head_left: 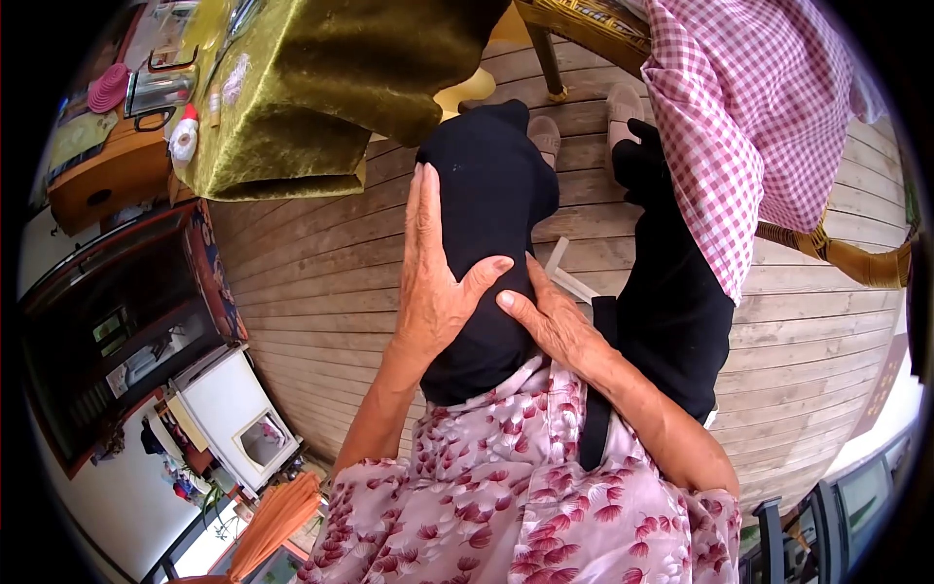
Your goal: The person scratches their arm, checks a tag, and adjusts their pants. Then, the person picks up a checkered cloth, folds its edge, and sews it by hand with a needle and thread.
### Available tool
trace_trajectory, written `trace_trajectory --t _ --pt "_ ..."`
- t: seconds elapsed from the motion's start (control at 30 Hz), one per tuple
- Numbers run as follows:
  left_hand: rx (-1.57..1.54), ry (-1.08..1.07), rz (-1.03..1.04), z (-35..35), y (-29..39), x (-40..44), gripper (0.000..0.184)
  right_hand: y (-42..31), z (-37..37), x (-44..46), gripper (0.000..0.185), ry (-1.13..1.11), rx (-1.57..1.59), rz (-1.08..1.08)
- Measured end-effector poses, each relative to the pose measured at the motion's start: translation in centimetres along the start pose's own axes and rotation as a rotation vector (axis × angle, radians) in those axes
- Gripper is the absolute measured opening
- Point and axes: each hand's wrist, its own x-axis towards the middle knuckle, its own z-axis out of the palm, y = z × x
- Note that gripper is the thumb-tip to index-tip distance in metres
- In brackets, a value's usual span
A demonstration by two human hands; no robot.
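Observation:
My left hand (430, 277) rests along the outer side of my left thigh, fingers stretched out and thumb apart. On the inner side of the same thigh lies my right hand (556, 316), its thumb apart on top and its other fingers partly hidden. Neither hand shows anything held. Beneath both is the black trouser leg (486, 234), bent at the knee. A red-and-white checked cloth (739, 127) hangs over to the right, partly across the other black-clad leg (676, 321).
At upper left, a shiny olive-green cloth (302, 88) drapes over a table. On it sit a white thread spool (183, 141) and a loose white thread bundle (235, 80). A wicker chair (866, 263) stands at right. A white cabinet (229, 414) stands at lower left.

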Motion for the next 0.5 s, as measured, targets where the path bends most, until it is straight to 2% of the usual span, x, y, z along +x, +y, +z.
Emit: trace_trajectory --t 0.03,0.1,0.13,0.2,0.23,0.37,0.5 --pt "0.002 -0.006 0.000 -0.2 -0.2 -0.1 0.104 0.2 0.0 0.0 0.081 0.001 0.006 0.002" --pt "-0.326 0.034 -0.209 -0.5 -0.6 -0.2 0.098 0.8 0.0 0.2 0.070 0.047 0.308 0.082" --pt "-0.324 0.030 -0.213 -0.6 -0.9 -0.4 0.098 1.2 0.1 0.4 0.070 0.045 0.312 0.087" --pt "-0.389 0.047 -0.337 -0.9 -1.3 -0.8 0.091 1.9 0.3 0.9 0.043 0.070 0.597 0.074" --pt "-0.372 0.072 -0.341 -1.0 -1.3 -0.8 0.088 2.0 0.6 1.2 0.021 0.084 0.663 0.066" --pt "-0.429 0.100 -0.390 -1.6 -2.3 -1.2 0.086 1.4 -0.5 0.7 0.010 0.207 0.871 0.022" --pt "-0.353 0.145 -0.365 -1.7 -3.0 -1.6 0.081 1.8 -0.4 0.4 0.010 0.160 0.946 0.007"
